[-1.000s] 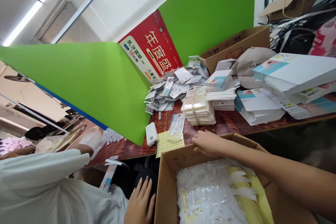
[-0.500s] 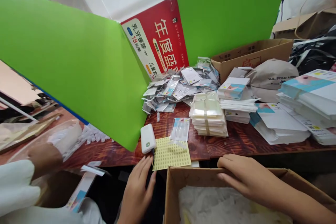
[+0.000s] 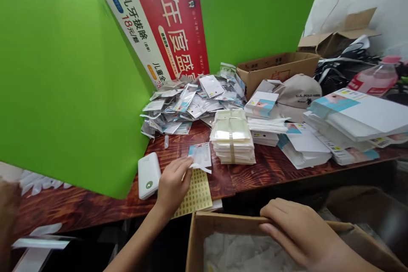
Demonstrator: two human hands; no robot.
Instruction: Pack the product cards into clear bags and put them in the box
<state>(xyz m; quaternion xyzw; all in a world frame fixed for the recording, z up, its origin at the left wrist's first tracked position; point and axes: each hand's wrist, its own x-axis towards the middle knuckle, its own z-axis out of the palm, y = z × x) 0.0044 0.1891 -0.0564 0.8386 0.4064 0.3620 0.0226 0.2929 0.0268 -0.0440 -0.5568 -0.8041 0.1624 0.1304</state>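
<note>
Pinching the light, flimsy packet (image 3: 200, 154) by its corner beside the power bank (image 3: 148, 174), the left hand (image 3: 172, 183) seems clamped. The right hand (image 3: 299, 229) lies flat, fingers together, on the box (image 3: 223, 220).

Table (image 3: 270, 165) is dark reddish wood with heavy grain and a varnished sheen, while the cardboard box (image 3: 229, 221) under the right hand (image 3: 296, 229) is plain matt brown, kinda rough on the edge. The little packet (image 3: 200, 155) the left hand (image 3: 174, 182) has by its corner is clear glossy plastic, same shiny crinkly stuff as the pile of packets (image 3: 191, 102) behind. The power bank (image 3: 148, 174) is smooth white plastic, the yellow sheet (image 3: 194, 193) looks like matt paper, and the cap (image 3: 299, 93) is beige cloth.
</note>
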